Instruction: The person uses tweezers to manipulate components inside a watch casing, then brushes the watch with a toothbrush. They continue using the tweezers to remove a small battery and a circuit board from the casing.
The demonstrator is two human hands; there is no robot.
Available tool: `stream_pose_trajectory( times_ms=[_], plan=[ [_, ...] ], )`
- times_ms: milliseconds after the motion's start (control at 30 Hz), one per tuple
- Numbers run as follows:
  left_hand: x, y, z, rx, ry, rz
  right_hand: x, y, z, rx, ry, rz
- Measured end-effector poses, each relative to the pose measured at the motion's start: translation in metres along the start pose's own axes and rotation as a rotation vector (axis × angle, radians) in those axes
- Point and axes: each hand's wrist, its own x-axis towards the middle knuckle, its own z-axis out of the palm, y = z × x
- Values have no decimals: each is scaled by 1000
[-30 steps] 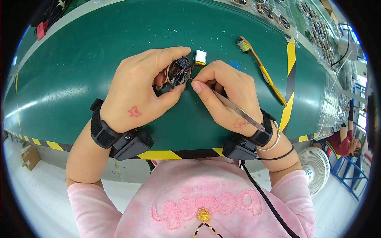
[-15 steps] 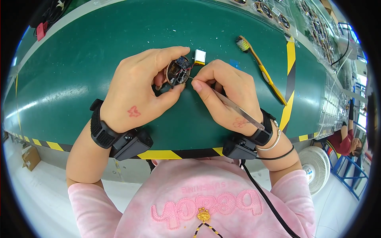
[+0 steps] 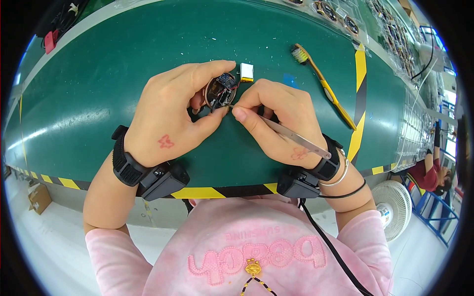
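My left hand [image 3: 170, 108] is closed round the rim of a round open watch case [image 3: 218, 90], thumb below and forefinger above. Inside the case a dark circuit board and small parts show. A small white battery [image 3: 247, 72] with a yellow edge lies on the mat just right of the case, joined to it by thin red wires. In my right hand [image 3: 284, 121] are metal tweezers [image 3: 302, 142], pinched between thumb and fingers. Their tips reach the lower right inside of the case; what they touch there is too small to make out.
A toothbrush [image 3: 327, 90] with a yellow handle lies on the green mat [image 3: 123, 64] to the right, beside yellow-black tape [image 3: 361, 74]. Bagged watch parts [image 3: 340, 17] sit at the far right. A white fan [image 3: 390, 209] stands below the bench, with another person [image 3: 428, 175] beyond.
The tweezers' tips have moved left, from the case's right edge to inside it, as my right hand shifted slightly left and down. My left hand keeps its hold.
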Motion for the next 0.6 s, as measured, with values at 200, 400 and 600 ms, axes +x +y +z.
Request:
stream_pose_trajectory(
  times_ms=[200,400,600],
  plan=[
    [1,1,1,-22,7,4,0,2,-1,-4,30,56],
    [1,1,1,-13,2,11,0,3,-4,-3,-4,5],
    [0,0,-1,-26,-4,6,2,5,-2,-5,53,41]
  ],
)
